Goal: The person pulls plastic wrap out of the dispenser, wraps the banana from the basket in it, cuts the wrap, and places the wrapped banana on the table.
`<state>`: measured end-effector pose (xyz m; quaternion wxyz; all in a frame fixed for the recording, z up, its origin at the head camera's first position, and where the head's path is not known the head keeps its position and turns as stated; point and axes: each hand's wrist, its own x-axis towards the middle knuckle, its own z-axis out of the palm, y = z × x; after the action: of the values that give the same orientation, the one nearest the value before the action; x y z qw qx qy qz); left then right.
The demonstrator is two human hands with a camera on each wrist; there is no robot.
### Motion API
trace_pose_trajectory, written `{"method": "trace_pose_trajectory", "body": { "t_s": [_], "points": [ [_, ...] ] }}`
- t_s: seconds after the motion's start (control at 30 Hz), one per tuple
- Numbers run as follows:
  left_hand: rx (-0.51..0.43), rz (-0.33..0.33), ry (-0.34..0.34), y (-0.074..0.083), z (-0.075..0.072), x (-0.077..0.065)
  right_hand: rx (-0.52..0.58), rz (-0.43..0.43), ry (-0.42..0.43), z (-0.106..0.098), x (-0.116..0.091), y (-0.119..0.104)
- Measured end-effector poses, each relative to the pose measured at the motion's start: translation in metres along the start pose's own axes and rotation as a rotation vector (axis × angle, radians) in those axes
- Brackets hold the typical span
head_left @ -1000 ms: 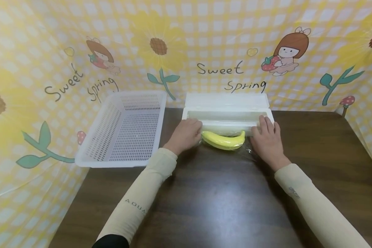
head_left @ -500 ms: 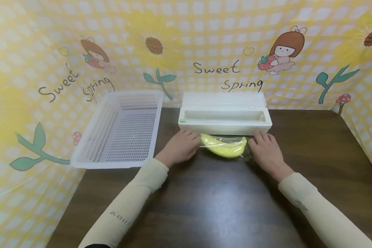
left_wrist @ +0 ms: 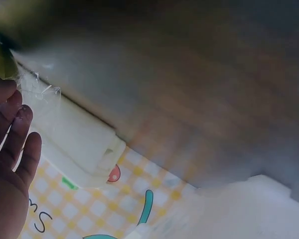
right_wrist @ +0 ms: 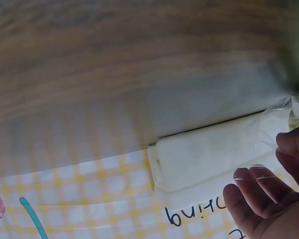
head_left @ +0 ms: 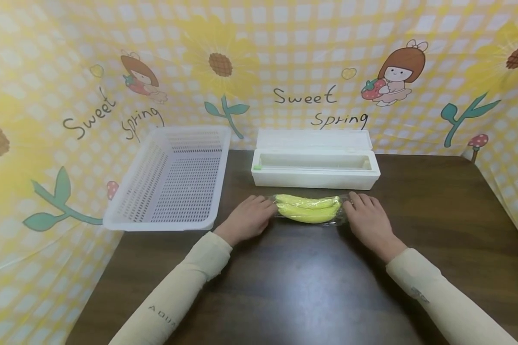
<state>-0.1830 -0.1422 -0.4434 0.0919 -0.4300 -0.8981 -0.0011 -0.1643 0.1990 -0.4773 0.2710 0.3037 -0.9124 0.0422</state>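
Note:
Clear plastic wrap (head_left: 340,218) encloses yellow banana (head_left: 309,214) on the dark table, just in front of a long white wrap dispenser box (head_left: 315,179). Two yellow lengths show side by side through the film; I cannot tell whether they are separate bananas. My left hand (head_left: 249,218) pinches the wrap at the left end, thumb to forefinger, as the left wrist view shows, with the other fingers loosely spread. At the right end, my right hand (head_left: 369,220) pinches the wrap (right_wrist: 269,132) between thumb and forefinger. The dispenser's lid (head_left: 314,140) stands raised behind its trough.
A white perforated plastic basket (head_left: 203,223) stands to the left, close to my left forearm. A yellow checked cloth (head_left: 302,57) with printed flowers hangs behind and at both sides. The brown table (head_left: 311,287) stretches toward me and to the right.
Both hands have moved from the dispenser's front toward me, bringing the wrapped banana along. It now lies apart from the box and shows two lengths under the film instead of one.

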Motion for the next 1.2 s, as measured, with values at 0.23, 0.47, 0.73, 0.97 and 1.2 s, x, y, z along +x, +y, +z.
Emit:
{"method": "trace_pose_trajectory", "body": {
  "t_s": [0.23, 0.47, 0.73, 0.97, 1.2],
  "points": [
    [0.063, 0.011, 0.03, 0.005, 0.005, -0.003, 0.0, 0.031, -0.015, 0.003, 0.007, -0.007],
    [0.083, -0.101, -0.016, 0.011, 0.008, -0.004, 0.03, 0.149, -0.08, 0.001, 0.01, -0.011],
    [-0.018, -0.226, -0.127, 0.011, -0.001, -0.01, 0.226, 0.318, -0.262, -0.022, 0.007, -0.007],
    [-0.093, -0.247, -0.142, 0.011, 0.0, -0.018, 0.385, 0.394, -0.323, -0.029, -0.006, 0.002],
    [-0.228, -0.332, -0.089, 0.009, -0.003, -0.034, 0.369, 0.52, -0.242, -0.048, -0.012, 0.013]
  ]
}}
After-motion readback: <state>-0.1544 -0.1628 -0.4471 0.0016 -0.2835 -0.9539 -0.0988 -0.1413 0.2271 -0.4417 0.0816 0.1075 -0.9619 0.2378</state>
